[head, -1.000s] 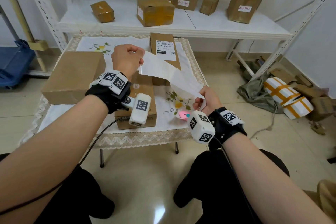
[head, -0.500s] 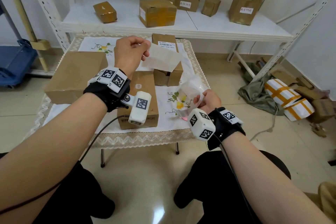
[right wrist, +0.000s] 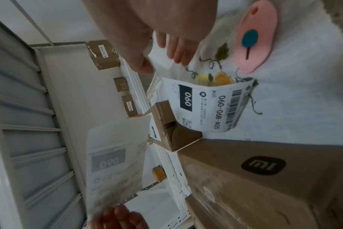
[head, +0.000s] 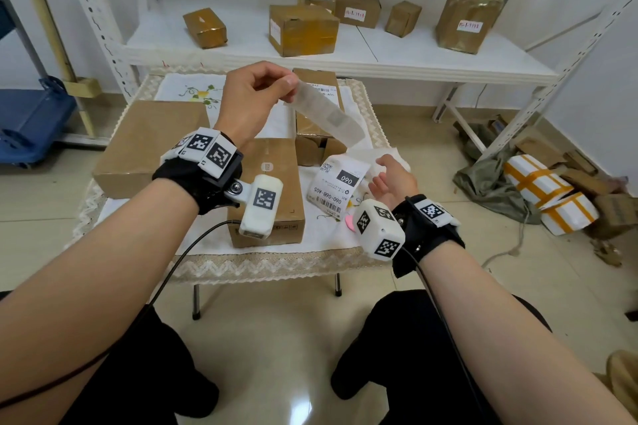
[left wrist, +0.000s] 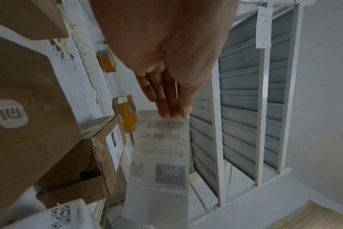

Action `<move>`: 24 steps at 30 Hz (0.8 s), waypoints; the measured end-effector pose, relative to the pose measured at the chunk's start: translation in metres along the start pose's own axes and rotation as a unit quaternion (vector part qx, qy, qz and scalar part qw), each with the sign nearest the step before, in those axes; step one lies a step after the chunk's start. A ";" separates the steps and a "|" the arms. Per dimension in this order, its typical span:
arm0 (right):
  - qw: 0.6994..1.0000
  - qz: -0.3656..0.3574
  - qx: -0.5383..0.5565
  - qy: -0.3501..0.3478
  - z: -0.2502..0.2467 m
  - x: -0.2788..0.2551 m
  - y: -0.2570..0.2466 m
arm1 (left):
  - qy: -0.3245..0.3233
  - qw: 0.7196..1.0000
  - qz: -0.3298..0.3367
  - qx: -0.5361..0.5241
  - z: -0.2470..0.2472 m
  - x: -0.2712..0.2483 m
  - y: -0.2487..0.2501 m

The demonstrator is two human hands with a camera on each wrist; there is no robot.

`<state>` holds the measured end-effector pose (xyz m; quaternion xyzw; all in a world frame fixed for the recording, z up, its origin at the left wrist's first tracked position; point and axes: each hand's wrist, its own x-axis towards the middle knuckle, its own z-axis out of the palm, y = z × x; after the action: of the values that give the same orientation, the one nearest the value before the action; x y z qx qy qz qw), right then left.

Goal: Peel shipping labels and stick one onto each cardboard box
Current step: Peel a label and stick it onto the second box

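My left hand [head: 290, 83] is raised over the table and pinches the top edge of a peeled label [head: 328, 114], which hangs free with its print showing through from the back [left wrist: 161, 155]. My right hand [head: 381, 169] is low at the table's right side. Its thumb and fingers [right wrist: 176, 52] loosely hold the end of the label strip [head: 336, 188], whose "060" label [right wrist: 202, 105] curves down onto the cloth. A plain Mi-logo box [head: 272, 190] lies between my hands. A larger plain box [head: 148, 145] is on the left. A labelled box [head: 317, 107] stands behind.
A pink cutter [right wrist: 254, 35] lies on the embroidered cloth [head: 324, 235] by my right wrist. The white shelf [head: 431, 59] behind the table carries several taped boxes. Parcels and scraps are piled on the floor at right [head: 549, 190]. A blue cart [head: 31, 124] stands at left.
The label has come fully off the strip and now hangs from my left hand. The strip has dropped onto the table by my right hand, which has loosened its hold.
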<state>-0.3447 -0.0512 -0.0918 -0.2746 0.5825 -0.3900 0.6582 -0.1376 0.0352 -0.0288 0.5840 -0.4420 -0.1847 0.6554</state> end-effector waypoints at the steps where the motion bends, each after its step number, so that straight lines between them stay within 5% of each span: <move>1: 1.000 0.001 -0.015 0.008 -0.001 0.000 -0.002 | -0.006 1.000 0.001 -0.004 -0.001 0.000 0.000; 9: 0.999 -0.044 -0.008 0.005 0.008 -0.006 -0.012 | -0.038 0.998 -0.016 -0.054 -0.006 -0.002 0.005; 16: 0.981 -0.075 -0.010 -0.177 0.033 -0.022 -0.014 | -0.055 0.991 -0.035 -0.120 -0.024 -0.002 0.006; 24: 0.927 -0.003 -0.108 -0.359 0.055 -0.044 -0.006 | -0.060 0.981 -0.065 -0.175 -0.041 -0.004 0.004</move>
<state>-0.2923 -0.0232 -0.0532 -0.4670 0.3452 -0.2020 0.7886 -0.1081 0.0644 -0.0234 0.4754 -0.4021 -0.3363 0.7066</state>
